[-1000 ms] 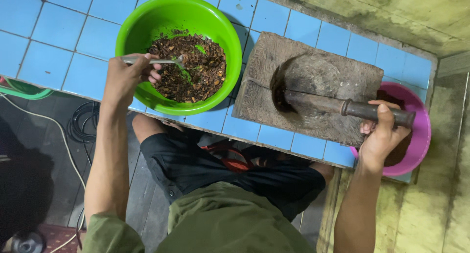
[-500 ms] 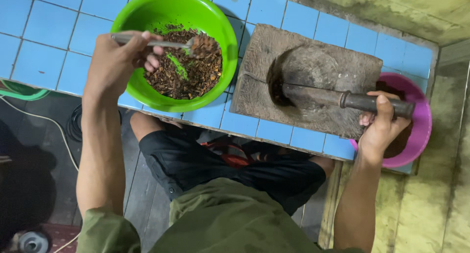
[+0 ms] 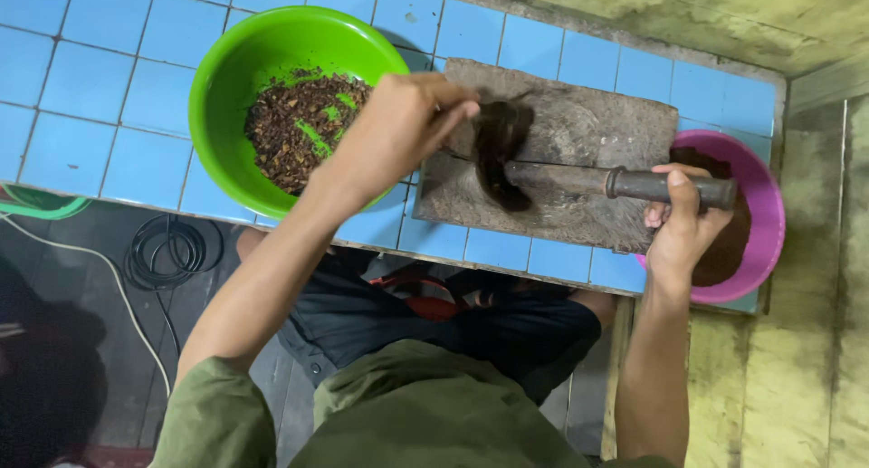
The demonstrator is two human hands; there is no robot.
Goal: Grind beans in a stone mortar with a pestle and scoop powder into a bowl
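Observation:
My left hand (image 3: 398,128) is closed around a spoon whose bowl (image 3: 496,117) reaches over the flat stone grinding slab (image 3: 579,124). A dark smear of paste lies on the slab under the spoon. My right hand (image 3: 681,225) grips the end of a long stone roller (image 3: 625,183) that lies across the slab. Behind my left hand stands a green bowl (image 3: 237,65) with dark brown chopped bits and a few green pieces (image 3: 294,128). A pink bowl (image 3: 760,187) with brown paste sits at the slab's right end.
Everything stands on a blue tiled counter (image 3: 100,79) whose front edge runs above my lap. A worn green wall (image 3: 778,377) rises on the right. Black and white cables (image 3: 167,251) lie on the dark floor at left.
My left hand has left the green bowl and carried the spoon right, onto the slab. The right hand keeps its hold on the roller.

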